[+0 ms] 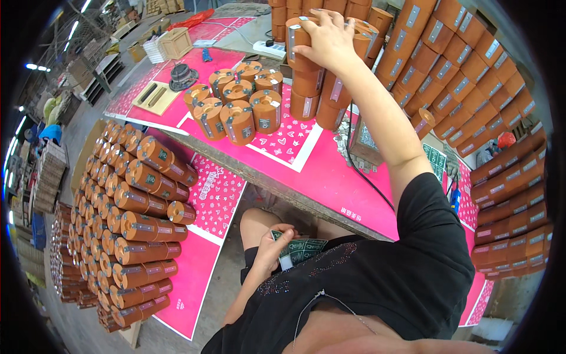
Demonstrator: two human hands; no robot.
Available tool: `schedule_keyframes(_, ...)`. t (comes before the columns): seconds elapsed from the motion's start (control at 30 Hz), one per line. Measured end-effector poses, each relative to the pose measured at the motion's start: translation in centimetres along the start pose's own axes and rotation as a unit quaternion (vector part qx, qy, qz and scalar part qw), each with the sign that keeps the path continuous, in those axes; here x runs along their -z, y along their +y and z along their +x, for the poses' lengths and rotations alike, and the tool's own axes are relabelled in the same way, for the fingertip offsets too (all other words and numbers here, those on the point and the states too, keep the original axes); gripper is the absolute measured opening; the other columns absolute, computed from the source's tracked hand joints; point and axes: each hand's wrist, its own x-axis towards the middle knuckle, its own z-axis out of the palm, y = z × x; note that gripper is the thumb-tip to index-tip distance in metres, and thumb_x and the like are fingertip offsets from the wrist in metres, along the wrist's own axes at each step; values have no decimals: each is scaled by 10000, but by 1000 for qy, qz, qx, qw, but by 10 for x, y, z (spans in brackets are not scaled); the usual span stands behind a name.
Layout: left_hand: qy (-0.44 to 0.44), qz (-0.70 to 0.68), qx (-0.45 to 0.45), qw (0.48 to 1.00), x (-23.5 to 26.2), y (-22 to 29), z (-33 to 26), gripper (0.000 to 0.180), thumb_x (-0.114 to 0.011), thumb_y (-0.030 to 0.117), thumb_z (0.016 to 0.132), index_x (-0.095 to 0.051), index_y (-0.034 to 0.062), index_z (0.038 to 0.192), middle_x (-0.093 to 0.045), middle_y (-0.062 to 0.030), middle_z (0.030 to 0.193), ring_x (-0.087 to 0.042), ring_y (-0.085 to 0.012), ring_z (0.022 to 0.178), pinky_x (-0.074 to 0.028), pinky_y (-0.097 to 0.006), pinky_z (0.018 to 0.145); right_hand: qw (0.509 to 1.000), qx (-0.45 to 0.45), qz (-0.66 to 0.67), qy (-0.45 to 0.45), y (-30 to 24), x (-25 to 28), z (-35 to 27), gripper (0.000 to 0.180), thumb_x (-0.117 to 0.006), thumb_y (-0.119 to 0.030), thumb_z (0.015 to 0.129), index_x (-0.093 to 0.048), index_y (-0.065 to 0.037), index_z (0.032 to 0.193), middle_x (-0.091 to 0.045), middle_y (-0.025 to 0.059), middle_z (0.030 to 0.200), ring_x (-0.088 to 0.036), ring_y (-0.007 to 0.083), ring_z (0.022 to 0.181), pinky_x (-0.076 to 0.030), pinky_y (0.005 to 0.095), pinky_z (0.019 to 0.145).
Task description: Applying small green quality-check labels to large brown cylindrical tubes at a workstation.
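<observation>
My right hand (333,42) reaches out to the far side of the table. Its thumb and fingers spread round the top of a brown cylindrical box (306,79) in a stack. Low over my lap, my left hand (280,243) is closed on a sheet of green stickers (303,250). Part of that sheet is hidden behind the hand and my black shirt. Left of the stacks stands a group of short brown cylindrical boxes (237,121) with dark metal clasps; some bear a green label on the side.
Piled boxes rise at the left (147,203) and at the right (454,71). On the pink-covered table (354,194) are a dark cable (368,180), a tray of small metal parts (367,141), a dark round dish (183,76) and a wooden board (156,97). A power strip (270,49) lies behind.
</observation>
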Motion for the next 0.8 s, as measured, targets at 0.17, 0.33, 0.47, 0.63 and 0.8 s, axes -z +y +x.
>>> schedule_keyframes(0.17,-34,112,22,993,8,4,-18,235,-655,87,723,-552,-14,909,-579,-70,830,-552,-121,756,-449,-240,667,998,12,6,-69,9,-17,7,550,-668,-391,641,-518,-196,1133,-413,46,1261,-366,231,1175,-144,604,948)
schedule_keyframes(0.33,8,191,-54,980,16,6,-19,205,-663,61,703,-572,-4,874,-589,-53,803,-555,-123,734,-444,-235,672,992,49,117,21,15,13,-4,506,-698,-320,631,-563,-111,1071,-489,80,1179,-438,265,1096,-253,511,930)
schedule_keyframes(0.47,105,91,-62,988,11,11,-18,148,-633,73,731,-582,-23,832,-608,-75,758,-574,-130,684,-449,-243,608,918,86,380,71,23,54,-41,461,-694,-138,635,-543,-34,1058,-463,110,1187,-427,276,1108,-351,363,912)
schedule_keyframes(0.63,133,63,-176,973,1,26,-17,163,-624,27,736,-538,25,874,-587,-53,796,-570,-125,699,-472,-255,644,883,85,446,-121,31,74,-123,475,-695,-32,574,-538,-7,1022,-401,156,1219,-398,313,1132,-328,361,943)
schedule_keyframes(0.8,157,16,-181,971,-13,33,-13,142,-603,34,754,-567,-33,874,-611,-90,803,-586,-144,716,-484,-273,634,882,-19,417,-217,16,46,-207,489,-733,13,471,-529,8,916,-419,136,1189,-376,325,1121,-325,375,937)
